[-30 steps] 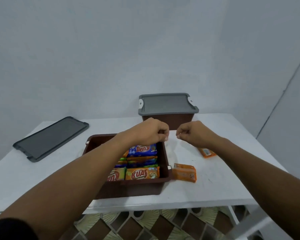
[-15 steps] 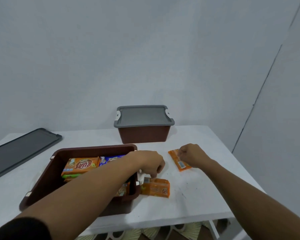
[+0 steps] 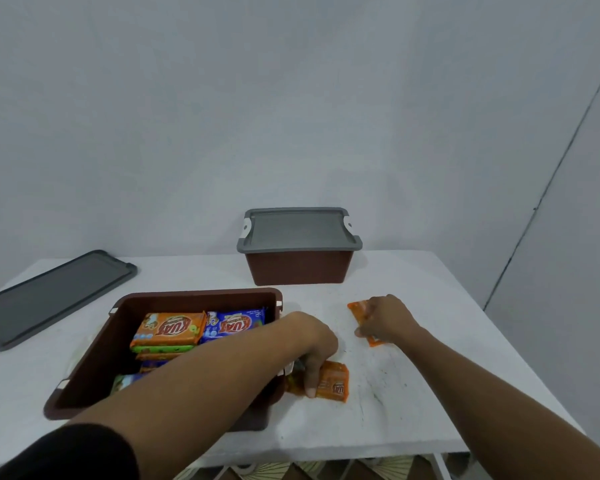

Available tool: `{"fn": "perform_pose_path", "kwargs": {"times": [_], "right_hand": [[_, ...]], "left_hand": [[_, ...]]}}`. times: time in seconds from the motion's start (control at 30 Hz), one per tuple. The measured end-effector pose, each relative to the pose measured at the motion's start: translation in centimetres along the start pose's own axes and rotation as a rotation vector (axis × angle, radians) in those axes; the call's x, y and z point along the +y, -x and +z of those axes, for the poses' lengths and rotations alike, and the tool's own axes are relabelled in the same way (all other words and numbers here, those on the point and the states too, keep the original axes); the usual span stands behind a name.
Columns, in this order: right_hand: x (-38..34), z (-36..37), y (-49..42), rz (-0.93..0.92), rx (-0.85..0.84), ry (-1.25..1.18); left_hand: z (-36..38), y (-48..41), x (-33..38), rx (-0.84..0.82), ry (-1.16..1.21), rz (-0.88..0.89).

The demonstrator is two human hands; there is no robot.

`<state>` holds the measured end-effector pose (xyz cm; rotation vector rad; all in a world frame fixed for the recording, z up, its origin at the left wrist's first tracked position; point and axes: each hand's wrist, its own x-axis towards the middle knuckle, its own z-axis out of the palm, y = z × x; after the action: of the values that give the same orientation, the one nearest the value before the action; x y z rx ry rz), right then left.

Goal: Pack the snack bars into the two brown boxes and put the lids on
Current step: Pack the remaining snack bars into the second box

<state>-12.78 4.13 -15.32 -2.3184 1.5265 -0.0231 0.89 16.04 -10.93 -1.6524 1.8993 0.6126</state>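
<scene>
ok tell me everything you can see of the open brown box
Rectangular dark brown box, plastic by its look, lidless and upright on the white table. Rounded corners, flared rim, small white tabs near the corners. Snack bars lie inside: an orange pack and a blue pack at the far end, more stacked beneath. The left forearm crosses above its near right corner, hiding it; contact is unclear. Just outside the right wall the left hand grips a loose orange bar.
</scene>
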Motion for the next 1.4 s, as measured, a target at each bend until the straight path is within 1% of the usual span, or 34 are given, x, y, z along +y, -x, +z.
{"fn": "perform_pose_path", "kwargs": {"times": [0.13, 0.23, 0.4, 0.5, 0.6, 0.73, 0.9, 1.0, 1.07, 1.17, 1.27, 1.33, 1.4], "right_hand": [[-0.1, -0.1, 0.2, -0.032, -0.016, -0.002], [0.3, -0.4, 0.1, -0.054, -0.02, -0.033], [0.9, -1.8, 0.4, -0.019, 0.058, -0.179], [1.0, -2.7, 0.9, 0.047, 0.039, -0.244], [0.7, -3.9, 1.8, 0.08, 0.014, -0.36], [-0.6, -5.9, 3.5, 0.0, -0.026, -0.426], [-3.1, -6.9, 5.5, -0.208, -0.071, -0.349], [-5.1, -6.8, 6.1, -0.292, -0.03, -0.277], [-6.6, -6.7, 6.5, -0.365, -0.01, -0.213], [-9.4, -6.7, 7.3, -0.451, -0.024, -0.14], [-12.3, -6.6, 8.3, -0.512, -0.058, -0.118], [-14.0, -6.5, 9.0, -0.557, -0.114, -0.093], [-15.5, -6.0, 9.7, -0.591, -0.174, -0.069]], "left_hand": [[0.4, 0.1, 0.5, 0.04, -0.103, 0.03], [0.7, 0.0, 0.5, 0.097, -0.106, 0.039], [-0.4, 0.7, 0.2, 0.301, 0.074, 0.075], [-1.0, 1.3, -0.4, 0.418, 0.189, 0.09], [-1.6, 2.0, -1.6, 0.485, 0.306, 0.097], [-2.5, 4.1, -3.3, 0.566, 0.39, 0.136], [-2.7, 7.5, -6.2, 0.658, 0.392, 0.112], [-2.2, 9.3, -7.8, 0.676, 0.451, 0.088], [-1.8, 10.9, -8.7, 0.64, 0.506, 0.095], [-0.7, 12.9, -10.3, 0.58, 0.648, 0.097], [0.5, 14.7, -12.1, 0.56, 0.75, 0.045], [1.3, 15.9, -13.1, 0.559, 0.758, 0.035], [2.1, 17.1, -14.2, 0.501, 0.749, 0.009]]}}
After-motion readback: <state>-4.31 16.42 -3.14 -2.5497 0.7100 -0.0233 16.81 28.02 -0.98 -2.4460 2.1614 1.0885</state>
